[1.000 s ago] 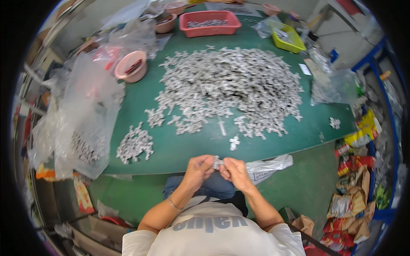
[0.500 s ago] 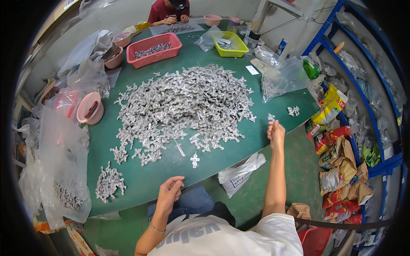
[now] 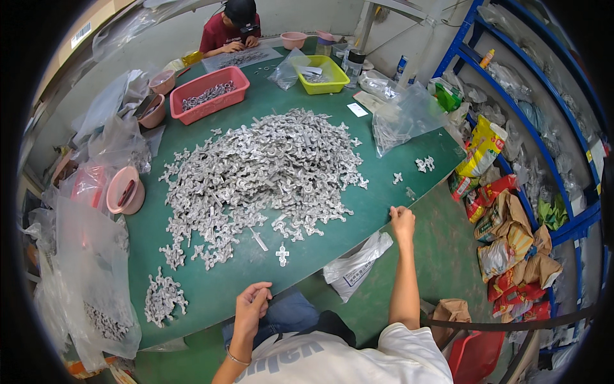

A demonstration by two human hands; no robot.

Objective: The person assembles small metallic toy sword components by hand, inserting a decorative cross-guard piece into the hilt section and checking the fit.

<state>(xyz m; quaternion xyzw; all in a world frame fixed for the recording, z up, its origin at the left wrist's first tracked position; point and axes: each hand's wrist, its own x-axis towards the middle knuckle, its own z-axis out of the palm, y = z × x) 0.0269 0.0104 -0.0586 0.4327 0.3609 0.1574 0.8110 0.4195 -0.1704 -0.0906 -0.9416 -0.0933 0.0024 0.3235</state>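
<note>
My right hand (image 3: 402, 222) is at the table's right-hand front edge, its fingers curled closed with nothing visible in them. Just beyond it is a small, blurred metal piece (image 3: 410, 192), apart from the fingers. Farther off lie a small silver cross (image 3: 398, 178) and a little cluster of crosses (image 3: 425, 164). At the front edge, my left hand (image 3: 252, 304) has its fingers pressed together; whether they hold anything is hidden. Nearest to it, a larger cross (image 3: 282, 255) lies flat beside a flat metal strip (image 3: 258, 240). A big heap of silver crosses (image 3: 268, 169) covers the middle.
A separate small pile (image 3: 164, 297) sits at the near left. Red (image 3: 211, 105) and yellow-green (image 3: 323, 83) tubs stand at the back, where another person (image 3: 231, 32) works. Plastic bags (image 3: 89, 256) crowd the left side; blue shelving (image 3: 531, 96) and packets (image 3: 492, 192) line the right.
My right hand has drawn back toward me, away from the single cross it was touching or beside. A blurred piece now appears beyond it. My left hand stays curled at the edge; the view has shifted slightly.
</note>
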